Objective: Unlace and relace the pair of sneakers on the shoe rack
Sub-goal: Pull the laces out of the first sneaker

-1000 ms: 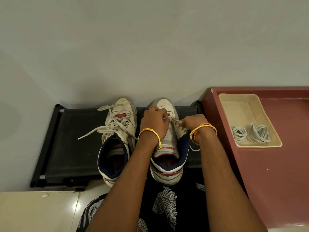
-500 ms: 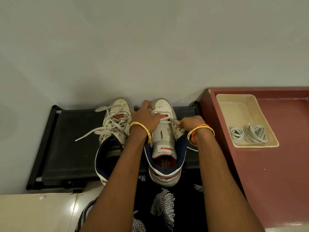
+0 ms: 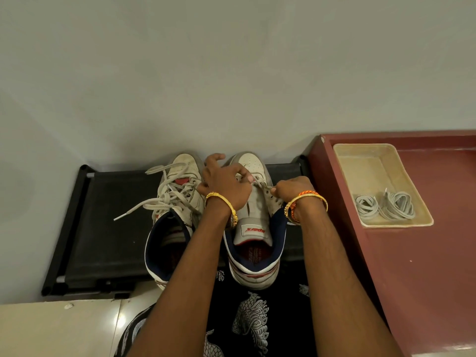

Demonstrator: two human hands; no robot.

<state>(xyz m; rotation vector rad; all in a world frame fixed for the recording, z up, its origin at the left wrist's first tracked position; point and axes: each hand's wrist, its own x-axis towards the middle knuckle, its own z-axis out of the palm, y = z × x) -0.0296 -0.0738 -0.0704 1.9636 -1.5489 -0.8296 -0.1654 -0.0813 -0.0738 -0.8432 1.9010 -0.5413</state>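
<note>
Right sneaker (image 3: 253, 228) lace (image 3: 262, 186), pinched between both hands

My one camera sits on my head, looking forward and steeply down, close over my forearms. The shoe rack (image 3: 103, 228) lies low in the middle of the view, a bare wall fills everything toward 12 o'clock, and the maroon counter (image 3: 425, 253) runs off toward 3 o'clock.
</note>
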